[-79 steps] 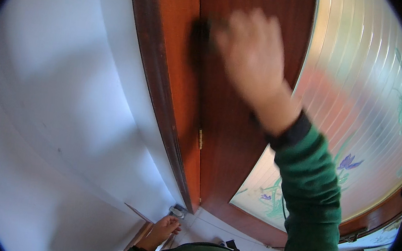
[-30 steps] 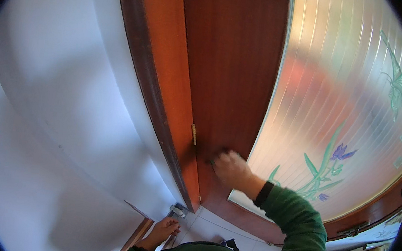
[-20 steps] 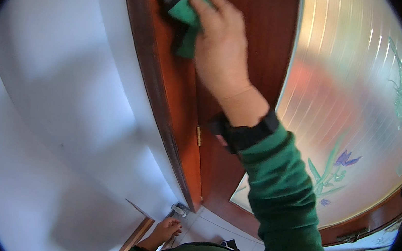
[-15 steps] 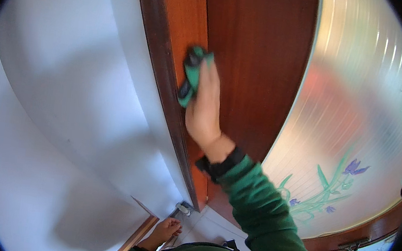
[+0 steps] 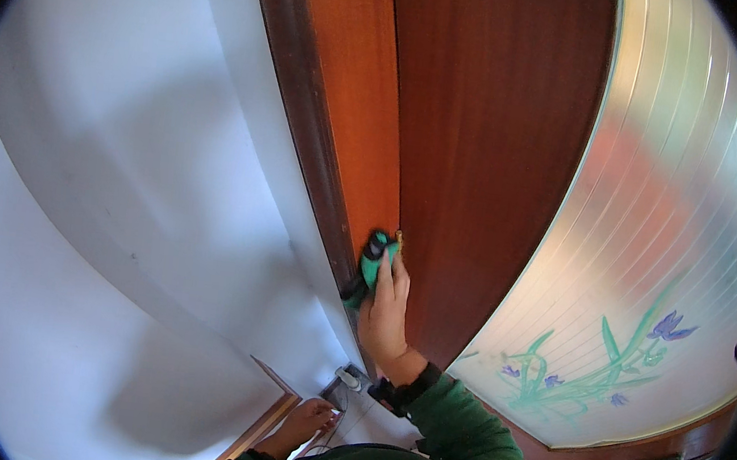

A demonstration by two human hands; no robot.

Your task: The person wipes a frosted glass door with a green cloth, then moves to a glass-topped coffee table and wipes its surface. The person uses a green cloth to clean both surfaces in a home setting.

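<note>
My right hand [image 5: 384, 321] presses a bunched green and black cloth [image 5: 374, 262] against the reddish-brown door frame [image 5: 357, 121]. The fingers lie along the cloth, low on the frame near a small brass hinge [image 5: 399, 240]. A black cuff and green sleeve cover the wrist and forearm. At the lower edge, my left hand [image 5: 308, 421] hangs with its fingers curled in. It is next to a brown wooden edge; whether anything lies inside the fingers is hidden.
Right of the frame stands a dark brown door panel [image 5: 495, 136] with a frosted glass pane [image 5: 644, 259] painted with purple flowers. A white wall [image 5: 122, 186] fills the left. Down at the floor are a white plug [image 5: 347, 378] and thin cables.
My right hand has moved down the door frame with the cloth, ending close to the hinge. The view has shifted slightly. My left hand stays almost where it was.
</note>
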